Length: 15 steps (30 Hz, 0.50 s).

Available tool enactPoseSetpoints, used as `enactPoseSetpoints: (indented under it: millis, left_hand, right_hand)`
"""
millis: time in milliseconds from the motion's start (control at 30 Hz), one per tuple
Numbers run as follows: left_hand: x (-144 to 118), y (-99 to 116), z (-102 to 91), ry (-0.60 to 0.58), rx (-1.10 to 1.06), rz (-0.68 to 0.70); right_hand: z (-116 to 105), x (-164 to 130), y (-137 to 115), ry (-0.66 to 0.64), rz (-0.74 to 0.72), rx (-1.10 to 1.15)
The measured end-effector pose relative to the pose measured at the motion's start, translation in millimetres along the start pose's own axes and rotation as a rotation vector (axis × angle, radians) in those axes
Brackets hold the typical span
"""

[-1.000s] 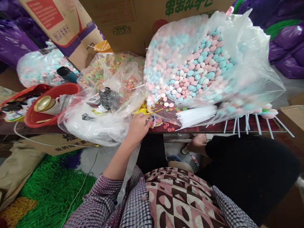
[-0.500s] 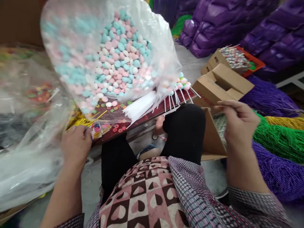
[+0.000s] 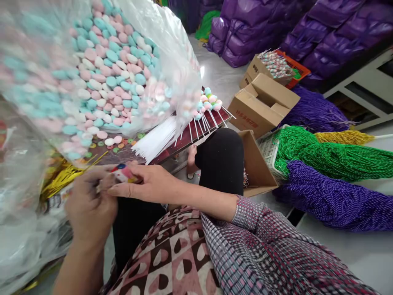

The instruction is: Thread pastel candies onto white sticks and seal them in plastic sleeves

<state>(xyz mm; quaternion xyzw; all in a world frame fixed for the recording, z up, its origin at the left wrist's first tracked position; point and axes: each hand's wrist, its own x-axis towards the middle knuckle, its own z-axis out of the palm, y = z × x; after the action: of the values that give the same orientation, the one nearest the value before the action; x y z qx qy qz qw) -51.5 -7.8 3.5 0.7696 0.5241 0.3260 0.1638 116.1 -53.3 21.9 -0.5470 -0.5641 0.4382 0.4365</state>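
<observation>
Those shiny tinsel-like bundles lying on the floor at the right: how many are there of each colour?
Green bundle: 1
Purple bundles, one near and one behind: 2
Gold bundle: 1
Total: 4

The big clear bag of pink and blue candies (image 3: 101, 69) leans over most of the table (image 3: 187, 141) — it blocks the way to the back edge. Along the front edge, white sticks (image 3: 159, 139) and finished candy sticks (image 3: 208, 107) poke out past the rim. Both hands meet at a small colourful packet (image 3: 124, 174) just before the front edge. To the right, past the black knee (image 3: 221, 159), an open box (image 3: 256, 164) stands close — beyond it lies bare floor (image 3: 344, 254).
</observation>
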Motion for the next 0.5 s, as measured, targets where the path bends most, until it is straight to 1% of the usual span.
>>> enactPoseSetpoints:
  millis: [67, 100, 133, 200, 267, 300, 333, 400, 433, 467, 500]
  left_hand:
    - [-3, 18, 11.2, -0.005, -0.100, 0.058]
    - [-4, 23, 16.0, -0.033, -0.191, 0.053]
    - [-5, 27, 19.8, -0.085, -0.306, 0.015]
    - [-5, 31, 24.0, -0.169, -0.597, -0.137]
    - [-4, 31, 23.7, -0.273, -0.814, -0.285]
    - [-3, 31, 22.1, -0.326, -0.871, -0.348]
    - [-1, 30, 19.8, -0.415, -0.928, -0.382]
    - [2, 27, 14.8, -0.593, -0.967, -0.416]
    - [3, 25, 12.5, -0.664, -0.965, -0.430]
    - [3, 24, 10.8, -0.702, -0.948, -0.443]
    - [3, 23, 9.7, -0.706, -0.932, -0.454]
  right_hand:
    - [0, 0, 5, 0.019, -0.006, 0.126]
    - [-2, -1, 9, 0.027, -0.003, 0.192]
    - [-5, -4, 12, 0.036, 0.021, 0.257]
    - [-12, -9, 18, 0.019, 0.046, 0.302]
    - [-20, -12, 21, 0.020, 0.074, 0.361]
    - [-23, -12, 21, 0.020, 0.076, 0.373]
    - [-26, -12, 21, 0.034, 0.078, 0.370]
    - [-30, -11, 20, 0.098, 0.104, 0.357]
    - [-31, -11, 20, 0.130, 0.121, 0.359]
    - [-31, -11, 21, 0.160, 0.136, 0.361]
    - [-30, -11, 22, 0.189, 0.145, 0.360]
